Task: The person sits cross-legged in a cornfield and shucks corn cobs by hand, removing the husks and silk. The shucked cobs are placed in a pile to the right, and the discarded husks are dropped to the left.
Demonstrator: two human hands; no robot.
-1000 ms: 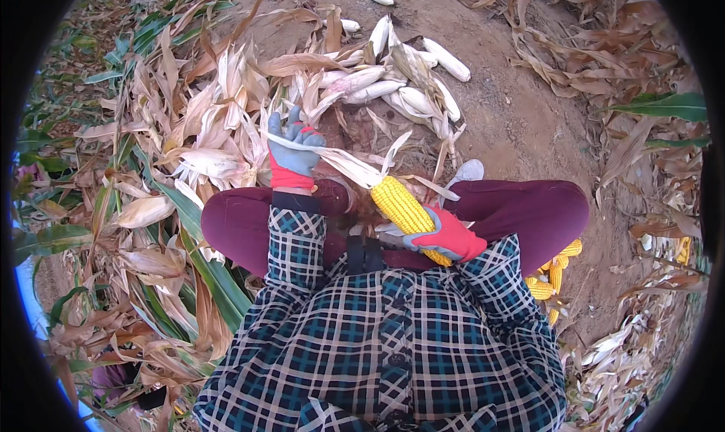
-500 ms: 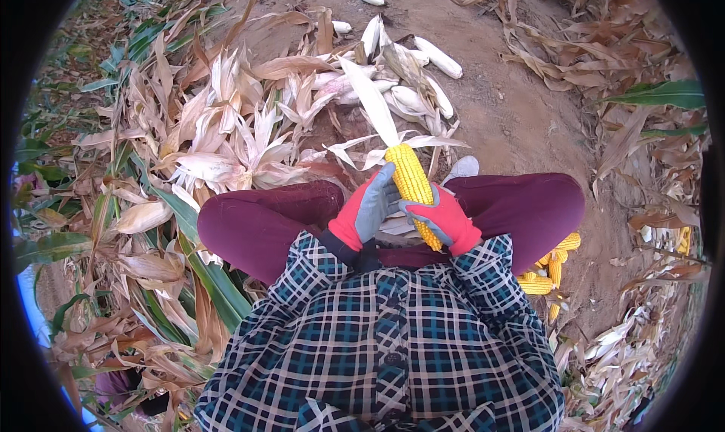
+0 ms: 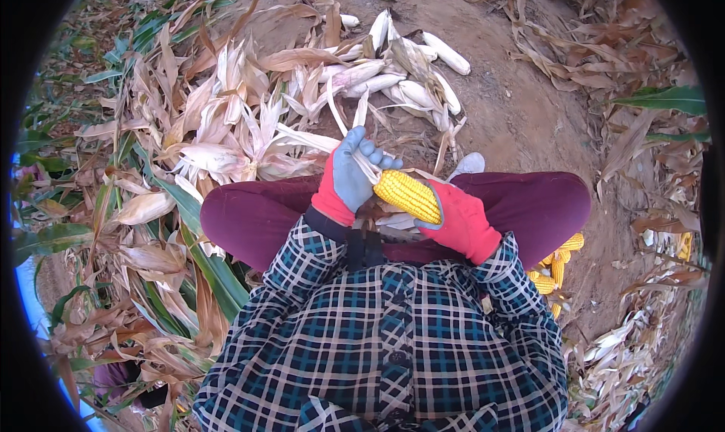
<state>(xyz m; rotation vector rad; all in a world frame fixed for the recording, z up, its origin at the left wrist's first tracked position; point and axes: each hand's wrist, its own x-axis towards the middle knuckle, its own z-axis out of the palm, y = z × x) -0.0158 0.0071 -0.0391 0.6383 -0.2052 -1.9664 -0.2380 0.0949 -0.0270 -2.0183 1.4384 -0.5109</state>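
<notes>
A yellow ear of corn (image 3: 406,193) lies at a slant between my two hands above my crossed legs. In a red and grey glove, my right hand (image 3: 462,219) is closed round its near right end. My left hand (image 3: 352,174), gloved the same way, grips the pale corn husk (image 3: 361,115) at the ear's far left end. Strips of that husk stick out beyond the fingers, still joined to the ear. Part of the husk is hidden inside the left glove.
Several pale ears in husk (image 3: 414,92) lie on the soil ahead. A heap of dry husks (image 3: 226,141) spreads to the left, near green leaves (image 3: 219,277). Bare yellow ears (image 3: 555,266) are piled beside my right knee. Dry stalks (image 3: 581,47) lie far right.
The ear has tipped from nearly upright toward level. My left hand has moved from beside the kernels to the husk, closing on it and bending it leftward. My right hand keeps its hold.
</notes>
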